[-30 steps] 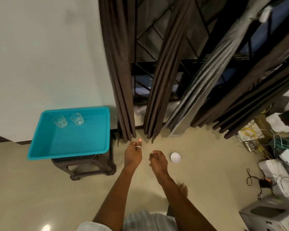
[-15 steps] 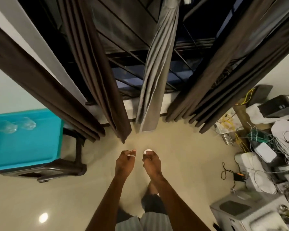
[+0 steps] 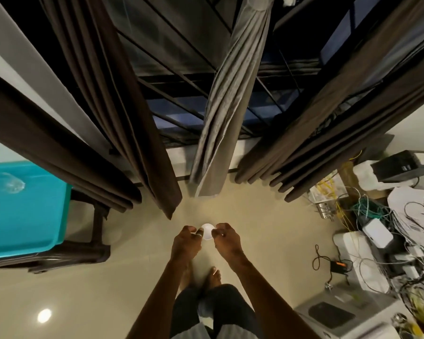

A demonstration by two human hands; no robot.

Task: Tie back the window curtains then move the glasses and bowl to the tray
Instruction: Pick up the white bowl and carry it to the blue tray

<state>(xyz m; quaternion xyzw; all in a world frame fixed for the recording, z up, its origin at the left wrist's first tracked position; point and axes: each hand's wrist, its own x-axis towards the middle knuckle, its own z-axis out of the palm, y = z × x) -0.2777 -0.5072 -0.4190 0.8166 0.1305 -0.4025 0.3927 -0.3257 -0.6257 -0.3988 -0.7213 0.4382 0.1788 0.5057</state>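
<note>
Both hands have closed in since earlier: left hand (image 3: pixel 186 243) and right hand (image 3: pixel 227 241), fingers narrowed, flank the small white bowl (image 3: pixel 207 231) on the floor at 12 o'clock; likely light, rigid, breakable—grip opposite rim edges.

The person's arms are bare from wrist to well past the elbow, with no watch, strap or bracelet on either. The left hand (image 3: pixel 186 243) wears a plain pale metal ring (image 3: pixel 199 234) on one finger; which finger is hard to tell. The right hand (image 3: pixel 227 241) has a small bright glint on one finger that may be a ring, too small to be sure. Dark trousers (image 3: pixel 218 304) cover the legs, the cloth looking deep blue-black and loosely creased. Both feet (image 3: pixel 213 277) are bare on the floor. At the bottom edge a light grey shirt (image 3: pixel 194 331) with faint stripes shows, its hem hanging over the trousers.
</note>
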